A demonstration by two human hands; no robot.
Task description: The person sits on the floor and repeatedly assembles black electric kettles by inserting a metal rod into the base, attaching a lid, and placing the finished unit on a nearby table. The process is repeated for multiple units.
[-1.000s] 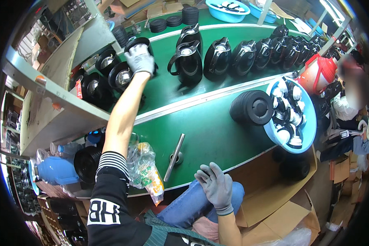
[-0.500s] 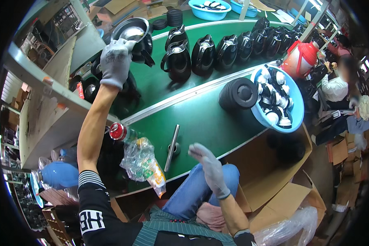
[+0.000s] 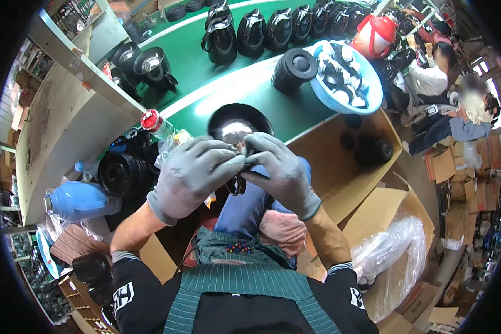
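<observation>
In front of me, over the bench's near edge and my lap, is a black jug (image 3: 240,116) with a wide open mouth and a shiny silvery surface inside. Its mouth faces up and away from me. My left hand (image 3: 195,175), in a grey glove, closes on its near side. Opposite it, my right hand (image 3: 284,173), gloved the same, grips that side too. The fingertips of both hands meet near the rim, where a small brownish bit shows between them; I cannot make out what it is. A dark loop hangs below the fingers.
Several black jugs (image 3: 220,43) line the green bench (image 3: 197,114). To the right stand stacked black discs (image 3: 295,69), a blue basin (image 3: 373,92) of black-and-white stoppers, and a red-and-white flask (image 3: 374,39). An open carton (image 3: 339,167) is beside my right knee. People sit at far right.
My left hand has brought the black jug from the far left of the bench to in front of me. My right hand has risen from my lap to it. The view has shifted.
</observation>
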